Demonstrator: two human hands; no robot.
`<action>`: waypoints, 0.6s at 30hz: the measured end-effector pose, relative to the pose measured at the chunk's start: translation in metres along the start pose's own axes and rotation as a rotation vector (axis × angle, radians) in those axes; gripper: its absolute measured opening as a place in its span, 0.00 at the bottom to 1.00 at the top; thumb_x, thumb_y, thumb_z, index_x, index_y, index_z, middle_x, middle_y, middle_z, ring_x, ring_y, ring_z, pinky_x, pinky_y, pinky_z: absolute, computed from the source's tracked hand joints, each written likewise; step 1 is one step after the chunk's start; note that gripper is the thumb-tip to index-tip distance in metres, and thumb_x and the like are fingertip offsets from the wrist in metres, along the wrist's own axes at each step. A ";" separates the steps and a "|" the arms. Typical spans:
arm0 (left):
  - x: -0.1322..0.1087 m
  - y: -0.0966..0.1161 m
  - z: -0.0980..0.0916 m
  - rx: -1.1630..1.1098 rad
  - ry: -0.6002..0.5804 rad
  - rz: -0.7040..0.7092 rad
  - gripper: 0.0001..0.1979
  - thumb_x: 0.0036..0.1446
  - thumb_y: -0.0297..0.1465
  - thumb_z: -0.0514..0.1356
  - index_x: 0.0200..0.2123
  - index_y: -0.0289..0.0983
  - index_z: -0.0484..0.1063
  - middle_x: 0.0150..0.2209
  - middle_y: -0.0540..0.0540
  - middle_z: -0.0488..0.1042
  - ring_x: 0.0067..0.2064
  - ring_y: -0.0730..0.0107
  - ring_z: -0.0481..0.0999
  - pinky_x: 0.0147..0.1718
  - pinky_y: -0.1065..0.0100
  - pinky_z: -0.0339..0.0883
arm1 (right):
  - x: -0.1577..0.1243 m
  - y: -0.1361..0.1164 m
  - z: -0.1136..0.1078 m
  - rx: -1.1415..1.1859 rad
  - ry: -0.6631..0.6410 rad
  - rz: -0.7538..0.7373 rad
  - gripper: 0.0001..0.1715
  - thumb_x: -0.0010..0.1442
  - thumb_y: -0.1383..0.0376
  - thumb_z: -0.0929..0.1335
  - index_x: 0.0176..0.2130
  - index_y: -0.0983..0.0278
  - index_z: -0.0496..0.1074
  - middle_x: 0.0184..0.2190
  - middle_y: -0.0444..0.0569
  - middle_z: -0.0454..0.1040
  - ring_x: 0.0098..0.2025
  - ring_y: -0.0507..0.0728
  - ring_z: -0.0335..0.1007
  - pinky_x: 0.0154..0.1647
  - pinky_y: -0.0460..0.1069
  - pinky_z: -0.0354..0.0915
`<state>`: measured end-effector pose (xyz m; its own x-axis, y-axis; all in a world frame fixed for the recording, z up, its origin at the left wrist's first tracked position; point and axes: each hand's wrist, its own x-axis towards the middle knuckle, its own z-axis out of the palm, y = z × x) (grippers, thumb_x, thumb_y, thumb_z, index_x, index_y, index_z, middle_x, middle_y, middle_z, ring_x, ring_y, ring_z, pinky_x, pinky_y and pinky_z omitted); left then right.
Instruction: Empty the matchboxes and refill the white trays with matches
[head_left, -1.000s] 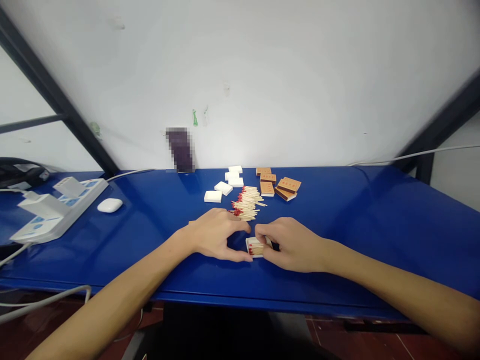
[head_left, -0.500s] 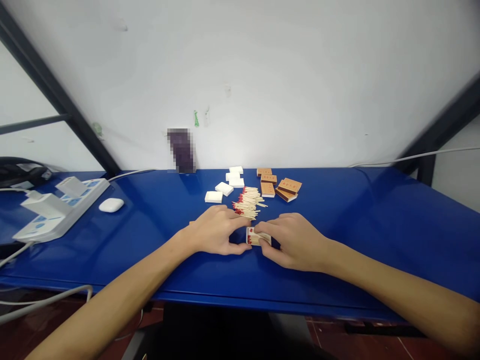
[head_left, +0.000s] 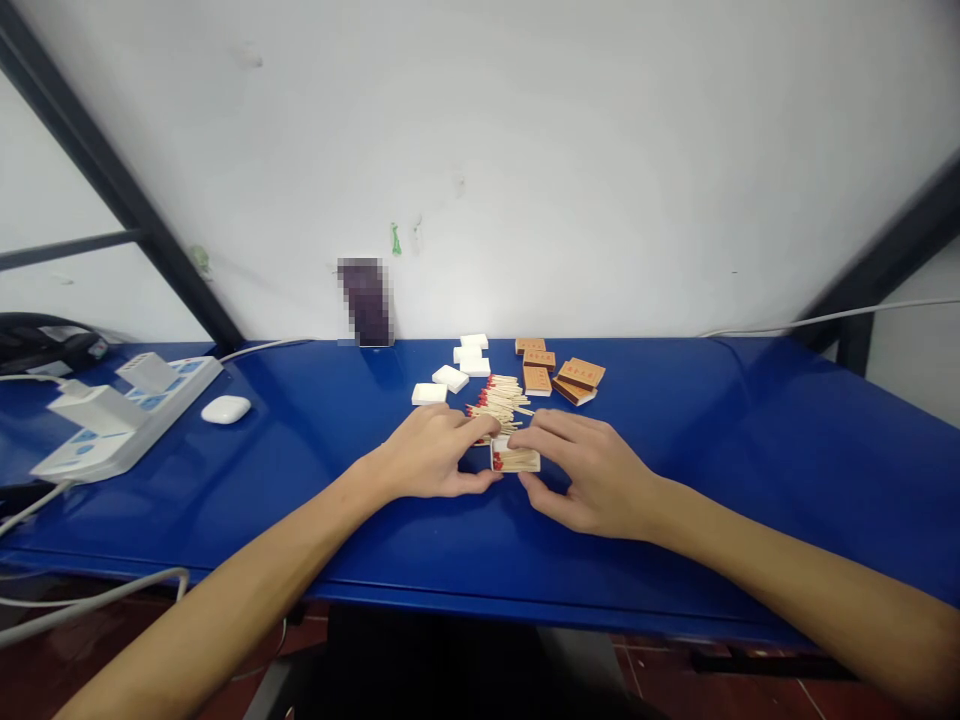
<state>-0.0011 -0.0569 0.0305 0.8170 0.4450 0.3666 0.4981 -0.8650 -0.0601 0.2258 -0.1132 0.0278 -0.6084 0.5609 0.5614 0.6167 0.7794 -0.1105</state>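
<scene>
A small white matchbox tray with red-tipped matches inside lies on the blue table in front of me. My left hand grips its left end between thumb and index finger. From the right, my right hand has its index finger at the far side of the tray and its thumb at the near edge. Just beyond the tray is a heap of loose matches, partly covered by my fingers. Behind that heap, to the left, lie several white trays; to the right are several orange-brown matchbox pieces.
At the left stand a white power strip with plugs and a small white rounded case. A dark pixelated object leans against the wall. Dark metal posts rise at both ends of the blue table.
The tray has shifted slightly away from me, towards the match heap. My right fingers have moved from over the matches to the tray's edges, and more matches inside now show.
</scene>
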 end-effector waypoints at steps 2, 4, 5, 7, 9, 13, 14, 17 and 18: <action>0.000 0.000 -0.002 -0.030 -0.012 -0.016 0.18 0.58 0.45 0.57 0.43 0.38 0.68 0.24 0.52 0.72 0.26 0.68 0.72 0.28 0.69 0.60 | 0.000 0.002 0.002 -0.015 0.016 -0.006 0.19 0.59 0.64 0.66 0.50 0.64 0.68 0.43 0.56 0.72 0.42 0.61 0.69 0.41 0.54 0.67; 0.000 -0.001 -0.003 -0.063 -0.020 -0.020 0.18 0.59 0.46 0.57 0.44 0.38 0.68 0.23 0.52 0.71 0.25 0.68 0.72 0.28 0.69 0.61 | 0.000 0.003 0.004 0.000 0.018 -0.014 0.22 0.58 0.65 0.67 0.53 0.63 0.65 0.50 0.59 0.68 0.49 0.64 0.67 0.47 0.58 0.68; 0.000 -0.001 -0.003 -0.076 -0.019 -0.019 0.18 0.59 0.46 0.56 0.44 0.38 0.68 0.23 0.52 0.71 0.25 0.68 0.72 0.28 0.69 0.61 | 0.000 0.004 0.004 0.018 0.012 -0.015 0.22 0.58 0.65 0.67 0.53 0.63 0.65 0.52 0.59 0.68 0.51 0.65 0.67 0.48 0.60 0.68; -0.001 -0.002 -0.004 -0.090 -0.005 -0.012 0.19 0.60 0.46 0.56 0.45 0.37 0.69 0.23 0.52 0.71 0.25 0.68 0.71 0.28 0.69 0.61 | -0.001 0.005 0.006 0.059 -0.012 -0.016 0.17 0.59 0.67 0.67 0.50 0.62 0.65 0.51 0.58 0.69 0.52 0.64 0.67 0.49 0.60 0.68; -0.001 -0.002 -0.003 -0.086 0.012 0.000 0.20 0.60 0.45 0.56 0.47 0.37 0.69 0.22 0.52 0.71 0.25 0.68 0.71 0.28 0.68 0.61 | -0.002 0.005 0.007 0.098 -0.026 -0.026 0.11 0.61 0.69 0.66 0.46 0.61 0.66 0.51 0.57 0.69 0.51 0.62 0.68 0.50 0.59 0.68; -0.001 -0.003 -0.001 -0.065 0.004 0.021 0.20 0.59 0.45 0.56 0.46 0.36 0.70 0.23 0.52 0.72 0.26 0.67 0.72 0.29 0.68 0.61 | -0.003 0.005 0.008 0.144 -0.022 -0.044 0.07 0.63 0.71 0.64 0.42 0.62 0.68 0.56 0.57 0.63 0.52 0.60 0.67 0.52 0.57 0.68; -0.001 -0.004 -0.001 -0.063 0.000 0.023 0.20 0.59 0.45 0.56 0.46 0.37 0.70 0.23 0.51 0.72 0.26 0.67 0.72 0.29 0.68 0.61 | -0.003 0.005 0.008 0.149 -0.024 -0.044 0.07 0.63 0.72 0.64 0.41 0.62 0.69 0.57 0.57 0.62 0.53 0.60 0.67 0.52 0.57 0.68; -0.001 -0.004 -0.001 -0.061 -0.003 0.021 0.20 0.60 0.45 0.56 0.47 0.37 0.70 0.23 0.52 0.72 0.26 0.68 0.72 0.29 0.68 0.61 | -0.004 0.006 0.009 0.161 -0.024 -0.055 0.08 0.63 0.72 0.64 0.41 0.62 0.70 0.56 0.56 0.62 0.53 0.60 0.67 0.51 0.57 0.69; -0.002 -0.004 -0.001 -0.061 -0.002 0.021 0.20 0.60 0.45 0.57 0.47 0.37 0.70 0.23 0.52 0.72 0.26 0.68 0.72 0.29 0.68 0.60 | -0.004 0.006 0.009 0.163 -0.019 -0.059 0.09 0.63 0.72 0.64 0.42 0.62 0.71 0.56 0.56 0.63 0.52 0.60 0.67 0.51 0.57 0.69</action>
<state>-0.0047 -0.0540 0.0311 0.8277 0.4274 0.3636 0.4625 -0.8865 -0.0108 0.2273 -0.1080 0.0174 -0.6516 0.5168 0.5553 0.4910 0.8453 -0.2105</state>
